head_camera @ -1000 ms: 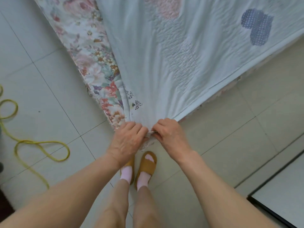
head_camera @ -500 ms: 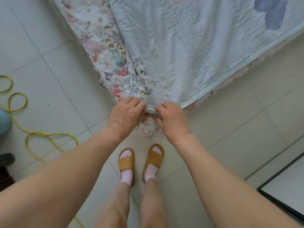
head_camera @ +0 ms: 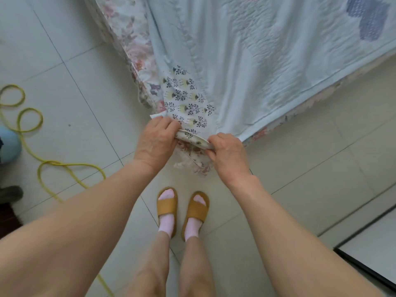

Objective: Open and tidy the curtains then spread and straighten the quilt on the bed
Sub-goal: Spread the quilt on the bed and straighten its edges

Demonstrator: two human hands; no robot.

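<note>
A pale blue quilt [head_camera: 267,61] with stitched heart patches lies over the bed and reaches its near corner. That corner is folded back, so the white underside with small dark flower sprigs [head_camera: 186,101] shows. My left hand [head_camera: 156,140] pinches the folded edge at its left end. My right hand [head_camera: 227,151] pinches the same edge at its right end, a short way apart. Under the quilt hangs a floral bedsheet [head_camera: 137,52], down the bed's left side and bunched below my hands.
A yellow cord [head_camera: 64,166] loops over the tiled floor at the left, beside a pale blue round object [head_camera: 9,144]. My feet in tan slippers [head_camera: 182,211] stand just before the bed corner. A dark-framed panel [head_camera: 368,260] lies at the lower right.
My hands have moved apart along the quilt's edge. More of the quilt's sprigged underside is turned up at the corner. The view has shifted slightly toward the bed.
</note>
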